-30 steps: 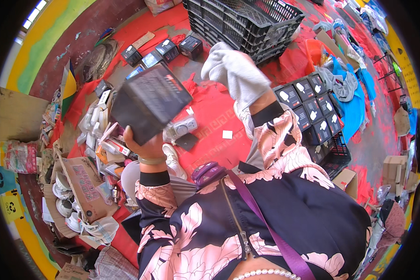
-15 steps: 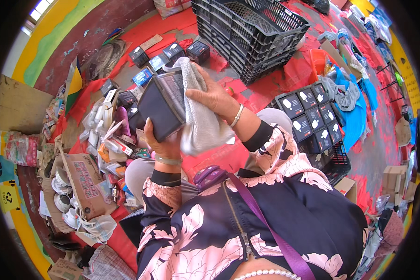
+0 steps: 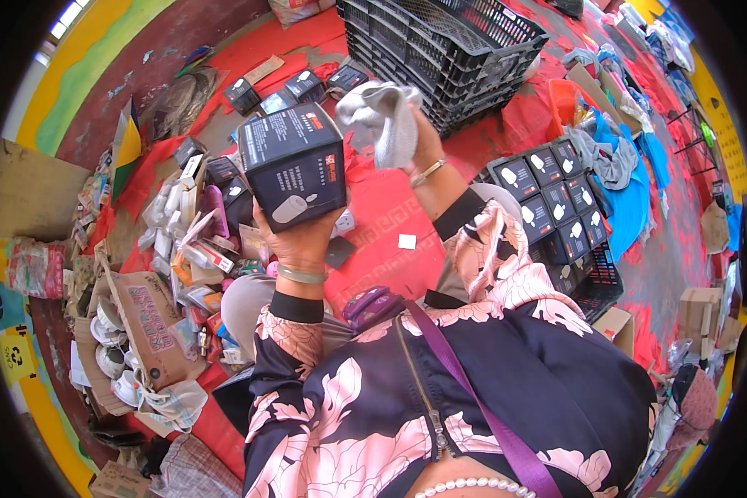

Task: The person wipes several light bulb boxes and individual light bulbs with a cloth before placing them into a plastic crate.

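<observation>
My left hand (image 3: 300, 238) grips a black cardboard box (image 3: 293, 164) from below, holding it up in front of me with its printed side toward the camera. My right hand (image 3: 412, 141) is closed on a crumpled grey cloth (image 3: 383, 116) just to the right of the box, level with its top edge. A bracelet sits on each wrist. Cloth and box are close but I cannot tell if they touch.
A large black plastic crate (image 3: 440, 50) stands beyond my hands. A crate of several matching black boxes (image 3: 556, 207) sits at the right. Loose boxes, packaging and white cups (image 3: 108, 332) pile up at the left on the red mat (image 3: 390, 224). Clothes lie at far right.
The cloth was pressed over the box's face half a second ago; now my right hand has lifted it off to the upper right, and the box has turned to show its printed side.
</observation>
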### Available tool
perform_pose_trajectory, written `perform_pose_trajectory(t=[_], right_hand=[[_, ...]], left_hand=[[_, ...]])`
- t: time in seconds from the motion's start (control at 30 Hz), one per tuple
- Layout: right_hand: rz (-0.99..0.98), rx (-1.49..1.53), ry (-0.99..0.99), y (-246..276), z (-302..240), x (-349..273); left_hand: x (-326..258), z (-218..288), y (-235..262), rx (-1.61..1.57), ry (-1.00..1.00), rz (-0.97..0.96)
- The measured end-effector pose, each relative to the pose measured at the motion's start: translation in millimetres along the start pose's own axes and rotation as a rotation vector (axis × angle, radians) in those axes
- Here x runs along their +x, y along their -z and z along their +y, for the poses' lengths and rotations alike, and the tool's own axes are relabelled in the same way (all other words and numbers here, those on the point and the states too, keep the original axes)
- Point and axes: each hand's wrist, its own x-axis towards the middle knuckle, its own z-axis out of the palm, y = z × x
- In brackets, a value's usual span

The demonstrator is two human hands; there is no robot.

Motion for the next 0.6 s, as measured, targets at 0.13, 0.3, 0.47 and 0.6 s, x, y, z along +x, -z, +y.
perform_pose_trajectory(t=[0.13, 0.3, 0.47, 0.6], right_hand=[[-0.124, 0.222, -0.06, -11, -2, 6], [-0.195, 0.165, -0.042, -57, 21, -56], [-0.526, -0.347, 0.2, -41, 9, -50], [-0.409, -0.355, 0.063, -50, 17, -48]], left_hand=[[2, -4, -12, -0.043, 0.037, -0.055], [-1, 0, 3, 0.466, -0.16, 0.062], [1, 21, -6, 0.797, -0.07, 0.072], [-1, 18, -23, 0.498, 0.181, 0.042]])
